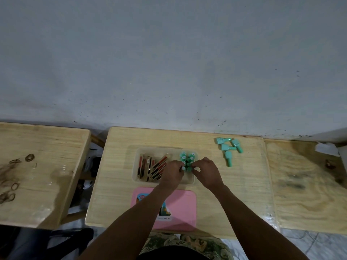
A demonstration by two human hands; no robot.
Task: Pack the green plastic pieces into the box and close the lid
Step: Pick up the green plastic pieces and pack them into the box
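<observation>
Green pieces upright in box, both hands' fingertips touching.

So the box is a clear plastic tub, open, sitting mid-table. A bunch of green pieces stand upright, packed together in its right half. Four more green pieces lie on their sides in a loose pile off to the right. The pink lid lies flat just in front of the box.

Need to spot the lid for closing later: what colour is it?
Pink, with a picture sticker; the lid lies on the table in front of the box, clearest in the head view.
</observation>
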